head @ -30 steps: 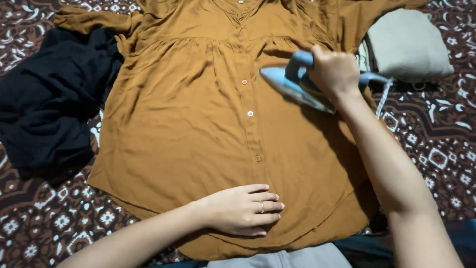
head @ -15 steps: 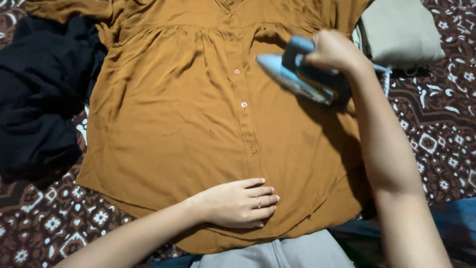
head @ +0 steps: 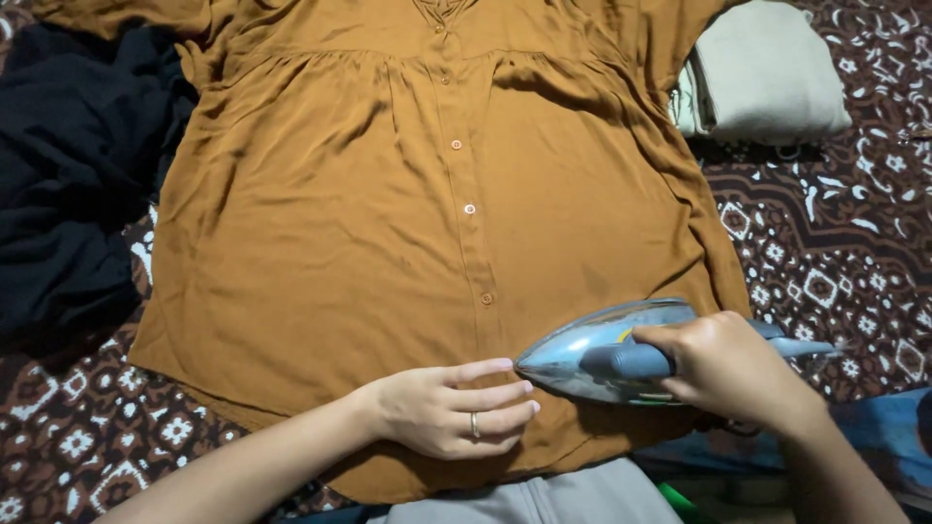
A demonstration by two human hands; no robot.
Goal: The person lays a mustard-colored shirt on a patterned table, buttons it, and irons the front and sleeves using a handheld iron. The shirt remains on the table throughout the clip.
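Note:
A mustard-brown buttoned blouse lies spread flat, front up, on a patterned cloth. My left hand presses flat on the blouse near its lower hem, fingers together, a ring on one finger. My right hand grips the handle of a blue-grey clothes iron. The iron rests on the lower right part of the blouse, and its tip points left, almost touching my left fingertips.
A dark pile of clothing lies at the left. A folded pale garment sits at the top right. The brown-and-white patterned cloth covers the surface. Grey fabric shows at the bottom edge.
My right hand has drawn the iron from the upper right of the blouse down to the lower hem, close to my left hand. The left hand stayed flat near the hem.

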